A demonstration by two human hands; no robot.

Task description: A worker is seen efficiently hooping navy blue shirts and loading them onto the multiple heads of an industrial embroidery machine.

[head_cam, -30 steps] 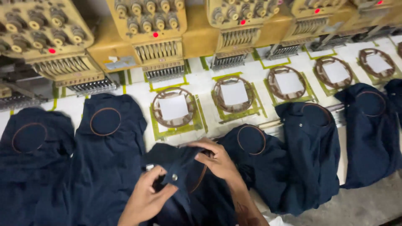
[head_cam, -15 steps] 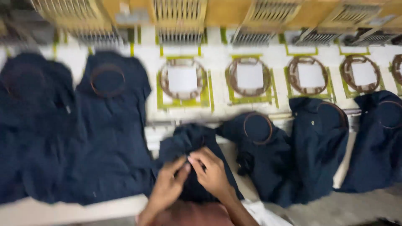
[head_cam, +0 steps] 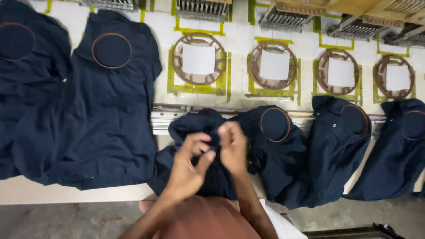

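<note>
Both hands are raised close together over the near edge of the counter [head_cam: 88, 194], forearms coming up from the bottom of the view. The left hand [head_cam: 188, 166] is palm-down, its fingers [head_cam: 199, 144] curled and pinching a fold of the dark shirt [head_cam: 199, 126] bunched in front of the person. The right hand [head_cam: 232, 148] sits just beside it, thumb nearly touching the left, its fingers bent and gripping the same cloth. That shirt lies crumpled at the counter's edge, between a flat shirt on the left and a hooped one on the right.

Six dark shirts show in all; five carry a round hoop [head_cam: 111, 50]. Four empty hoops [head_cam: 198, 59] with white squares lie in green-taped frames behind.
</note>
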